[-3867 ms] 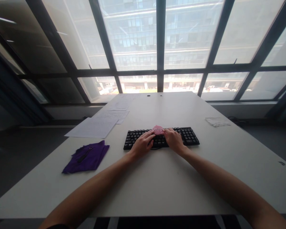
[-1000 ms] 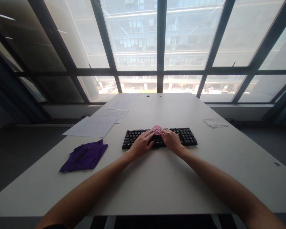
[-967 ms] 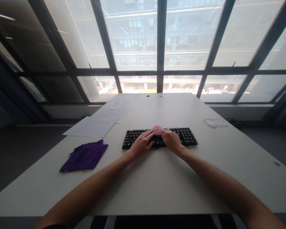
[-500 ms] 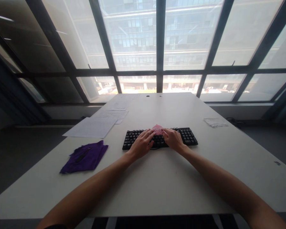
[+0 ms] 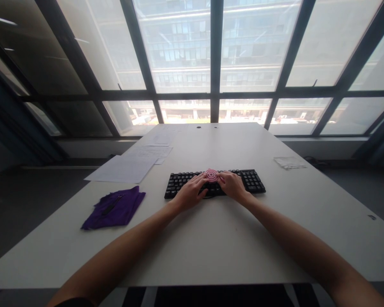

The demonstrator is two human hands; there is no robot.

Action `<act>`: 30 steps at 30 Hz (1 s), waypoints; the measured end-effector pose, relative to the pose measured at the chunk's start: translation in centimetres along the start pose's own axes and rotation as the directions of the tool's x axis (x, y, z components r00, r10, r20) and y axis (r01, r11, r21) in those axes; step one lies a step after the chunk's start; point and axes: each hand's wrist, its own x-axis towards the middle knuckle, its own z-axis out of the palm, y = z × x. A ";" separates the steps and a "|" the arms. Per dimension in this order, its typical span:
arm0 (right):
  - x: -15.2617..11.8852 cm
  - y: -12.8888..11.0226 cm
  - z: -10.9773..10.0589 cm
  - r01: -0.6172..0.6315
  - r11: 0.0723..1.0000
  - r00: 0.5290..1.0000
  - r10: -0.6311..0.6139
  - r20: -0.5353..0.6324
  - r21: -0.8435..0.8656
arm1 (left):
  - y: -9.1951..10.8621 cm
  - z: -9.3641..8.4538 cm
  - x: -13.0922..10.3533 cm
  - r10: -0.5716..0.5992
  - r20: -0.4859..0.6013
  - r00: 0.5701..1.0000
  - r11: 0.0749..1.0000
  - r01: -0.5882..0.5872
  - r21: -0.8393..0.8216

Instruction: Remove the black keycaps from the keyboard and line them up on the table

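Tall windows (image 5: 182, 47) close off the far end of the room I am looking into, and a long white surface (image 5: 217, 238) runs toward them. Along its left side I see loose papers (image 5: 121, 169) and, nearer, a folded purple cloth (image 5: 123, 213) with a slim dark object (image 5: 110, 207) on it, too small for me to name; a thin pale sheet (image 5: 289, 162) lies near the right edge. In the middle a black keyboard (image 5: 253, 181) lies crosswise, and the pink disc (image 5: 211, 175), patterned with rings, is over its keys, between my two hands. I cannot tell whether it lies flat on the keys or is held just above them. My left hand (image 5: 189, 192) is palm down, thumb apart, its fingers slightly spread with the tips at the disc's left edge. My right hand (image 5: 233, 184) has its fingers drawn in at the right edge; I cannot tell whether they pinch the rim. I judge the step in hand to be positioning or handling the disc over the keys; the next move calls for light, even control from both sides, without pushing the keyboard.
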 end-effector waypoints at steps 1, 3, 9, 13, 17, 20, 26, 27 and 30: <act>0.0 -0.1 -0.1 -0.005 1.000 1.000 0.005 0.009 -0.004 | 0.0 0.0 0.0 0.001 -0.006 1.000 1.000 -0.001 -0.004; -0.1 -0.2 -0.1 -0.010 1.000 1.000 0.010 0.012 -0.004 | 0.0 0.1 0.0 0.001 -0.014 1.000 1.000 -0.001 -0.006; -0.1 0.3 0.1 0.016 0.997 0.999 -0.014 -0.040 0.071 | -0.2 0.2 -0.2 0.008 -0.031 0.999 0.999 -0.007 0.036; 0.2 0.9 0.1 0.048 0.994 0.998 -0.043 -0.052 0.099 | 0.0 0.1 -0.2 0.023 -0.038 0.999 0.999 -0.022 0.040; 0.3 1.0 0.0 0.064 0.992 0.998 -0.062 -0.021 0.106 | -0.1 0.0 -0.1 0.026 -0.020 0.999 1.000 -0.026 -0.001; 0.3 0.7 -0.2 0.025 0.996 1.000 -0.027 0.015 0.088 | -0.3 -0.1 0.0 0.026 -0.019 0.999 0.998 -0.027 -0.051; 0.4 0.7 -0.2 0.024 0.996 1.000 -0.024 0.006 0.091 | -0.4 -0.3 0.1 0.025 -0.007 1.000 0.997 -0.026 -0.076; 0.4 0.8 -0.1 0.030 0.995 1.000 -0.030 0.004 0.093 | -0.4 -0.4 0.1 0.025 -0.008 1.000 0.997 -0.026 -0.076; 0.5 1.0 0.1 0.053 0.993 0.999 -0.052 -0.011 0.101 | -0.3 -0.4 0.0 0.025 -0.012 1.000 0.997 -0.026 -0.078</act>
